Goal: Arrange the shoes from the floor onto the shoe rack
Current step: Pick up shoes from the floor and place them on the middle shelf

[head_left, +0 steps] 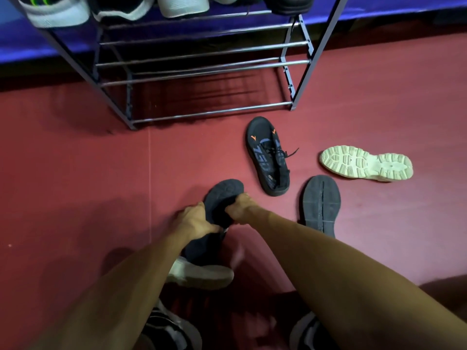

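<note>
red floor (75, 173) runs under everything, and the shoe rack (202, 63) stands well beyond the fingertips, its lower rails bare and a row of shoes (58, 11) on the shelf above. the dark shoe (222, 195) lies sole-up on the floor between both hands. the left hand (194, 221) has its fingers curled over the shoe's left edge, and the right hand (242, 208) clamps the opposite edge at mid-length. a pale-soled shoe (202, 274) lies just behind the knuckles, partly under the dark one. past the right fingers lie a black lace-up shoe (269, 157), an upturned dark shoe (321, 203) and an upturned white-soled shoe (366, 164). the held shoe looks light, with a soft upper and a grippy rubber sole that probably bends. holding the sole edges at the waist should keep it from folding.
</note>
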